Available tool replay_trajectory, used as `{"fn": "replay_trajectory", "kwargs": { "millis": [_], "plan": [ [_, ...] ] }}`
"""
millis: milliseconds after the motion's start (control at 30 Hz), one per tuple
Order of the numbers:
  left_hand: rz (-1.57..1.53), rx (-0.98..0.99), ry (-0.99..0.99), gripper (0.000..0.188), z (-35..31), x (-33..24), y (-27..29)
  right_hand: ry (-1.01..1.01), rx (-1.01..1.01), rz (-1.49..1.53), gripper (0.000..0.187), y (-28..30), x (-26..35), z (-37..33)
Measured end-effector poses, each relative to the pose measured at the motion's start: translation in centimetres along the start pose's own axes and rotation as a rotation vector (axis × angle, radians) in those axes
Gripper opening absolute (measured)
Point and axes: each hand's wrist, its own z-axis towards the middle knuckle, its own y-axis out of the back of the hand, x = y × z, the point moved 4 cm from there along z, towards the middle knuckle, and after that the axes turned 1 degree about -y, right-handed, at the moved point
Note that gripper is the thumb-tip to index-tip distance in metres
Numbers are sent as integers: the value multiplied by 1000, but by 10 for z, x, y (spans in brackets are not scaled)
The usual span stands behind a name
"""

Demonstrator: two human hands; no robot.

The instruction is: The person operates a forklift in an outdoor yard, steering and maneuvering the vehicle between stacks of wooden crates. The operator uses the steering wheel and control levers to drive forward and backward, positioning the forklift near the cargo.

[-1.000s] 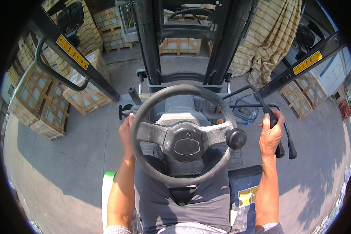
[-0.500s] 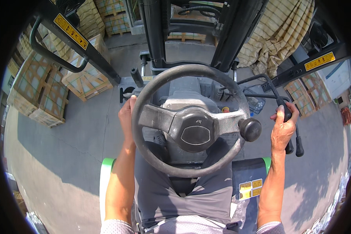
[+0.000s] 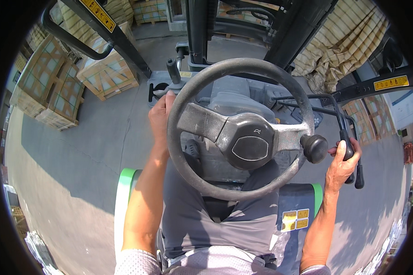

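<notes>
A: Quick, pos. of the L hand (image 3: 160, 117)?
B: It was at the L side of the steering wheel (image 3: 248, 142), up against the rim, fingers curled. Tips were hidden behind the rim, so I couldn't tell how far it was closed or if it had hold.
A: & the wheel?
B: Sat btwn both arms, over the legs (image 3: 234, 229), near the dash's (image 3: 241, 87) close edge. Black spinner knob (image 3: 315, 148) was on the rim's R side.
A: R hand (image 3: 341, 168)?
B: Mostly closed, thumb + fingers round the black grip (image 3: 347, 141) of a bent lever (image 3: 337, 114). Lever ran out from the dash's R edge. A 2nd grip (image 3: 359, 178) hung just beside, nearer the body.
A: Anything by the L one?
B: Yep, a short upright lever (image 3: 173, 71) at the dash's L corner, just beyond the thumb.
A: Surroundings?
B: Mast (image 3: 298, 32) stood past the dash's far edge. Wooden crates (image 3: 108, 73) were on the floor (image 3: 78, 151) toward its far L corner; checked cloth (image 3: 339, 46) hung in folds toward the far R. Yellow stickers (image 3: 295, 220) were on the panel R of the legs.
</notes>
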Motion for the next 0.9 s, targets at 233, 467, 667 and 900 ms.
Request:
{"fn": "replay_trajectory", "kwargs": {
  "millis": [233,467,667,900],
  "plan": [
    [120,-30,-10,43,1,-7,8,165,80,-287,44,36,19,-53],
    [115,-1,-7,42,1,-32,4,447,269,66,55,5,112,-18],
    [202,23,-43,42,-16,-30,12,528,280,156,16,-36,136,-3],
    [46,13,-162,47,1,5,1,471,210,161,14,-47,101,-35]
  ]
}}
